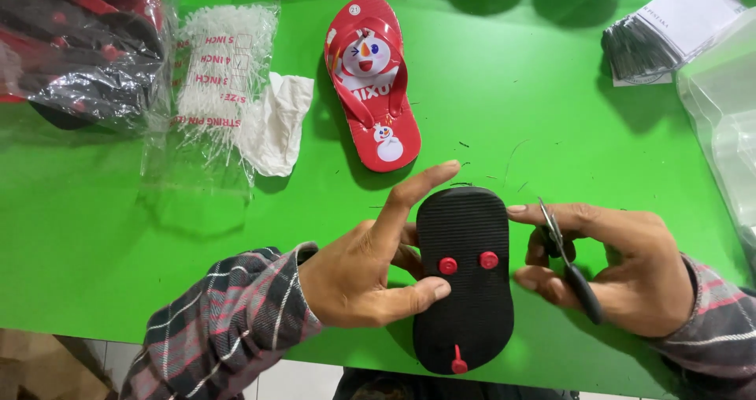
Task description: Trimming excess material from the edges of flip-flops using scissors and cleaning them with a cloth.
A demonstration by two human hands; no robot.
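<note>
A small flip-flop (465, 235) is held upside down over the green table's front edge, its ribbed black sole up with three red strap plugs showing. My left hand (370, 270) grips its left side, thumb on the sole near a plug, index finger stretched along the top edge. My right hand (614, 266) touches the sole's right side with its fingertips and holds small black-handled scissors (571, 262) in the same hand. A matching red flip-flop (372, 81) with a snowman print lies face up further back.
On the green table (94, 235): a clear bag of white string pins (216, 77), a white cloth (276, 120), bagged dark and red sandals (75, 42) at far left, a bundle of black tags with a white card (665, 34), clear plastic bags (724, 124) at right.
</note>
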